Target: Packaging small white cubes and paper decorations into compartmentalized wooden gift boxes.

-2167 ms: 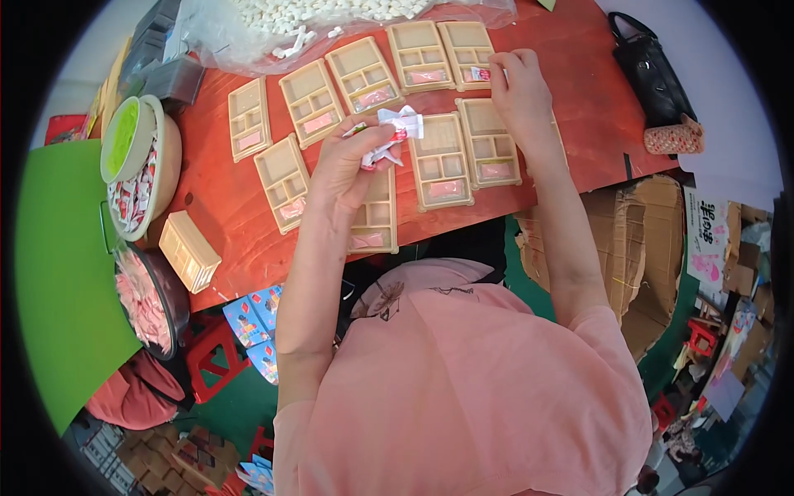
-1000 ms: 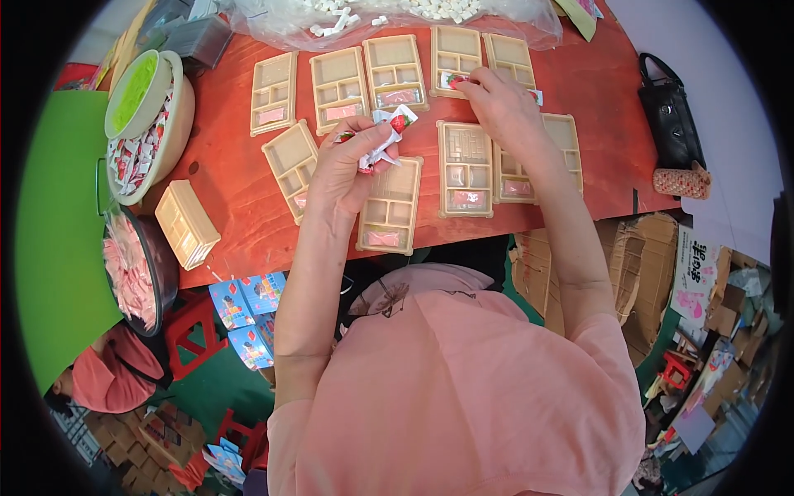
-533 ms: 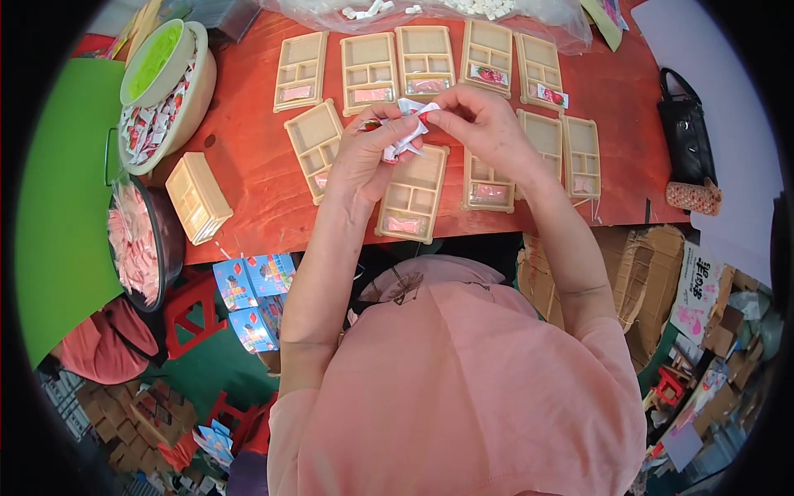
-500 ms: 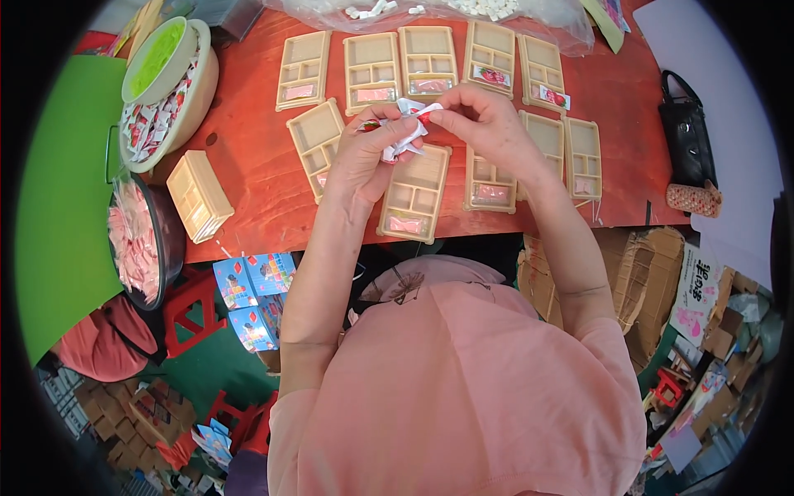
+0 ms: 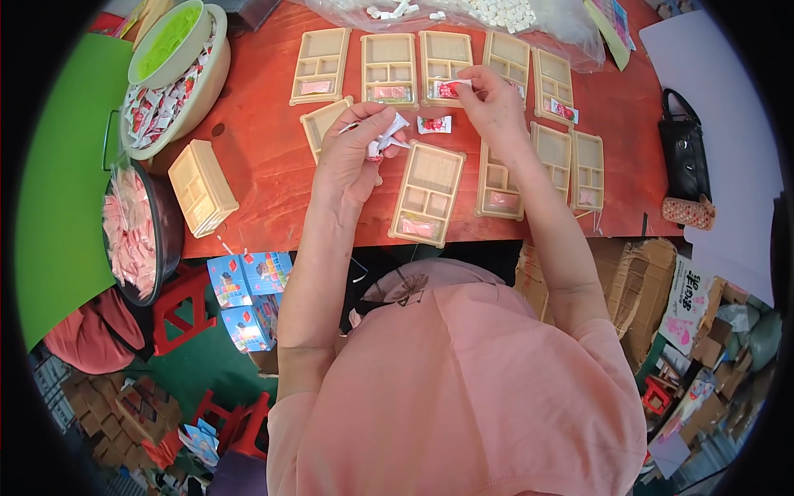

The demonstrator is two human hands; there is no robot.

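My left hand (image 5: 351, 153) is closed around several small white-and-red sachets (image 5: 389, 136), above a beige tray (image 5: 318, 128) that it partly covers. Farther right, my right hand (image 5: 499, 112) pinches the end of a red-and-white sachet (image 5: 447, 88). That sachet is at the near compartment of a beige divided tray (image 5: 447, 45) in the far row. Between my hands, another sachet (image 5: 434, 125) lies flat on the red table. Closer to me, a beige tray (image 5: 430, 169) holds a pink packet (image 5: 418, 226) in its near compartment.
More divided trays, such as one at the far left (image 5: 321, 43), stand around my hands. A tray stack (image 5: 198, 188), a sachet-filled basin (image 5: 219, 62) and a dark tub of pink packets (image 5: 132, 240) are at left. A black pouch (image 5: 682, 149) lies right; a plastic bag (image 5: 571, 37) lies behind.
My right hand has parted from my left and moved right and away with a sachet, to a far-row tray. A sachet now lies on the table between the hands.
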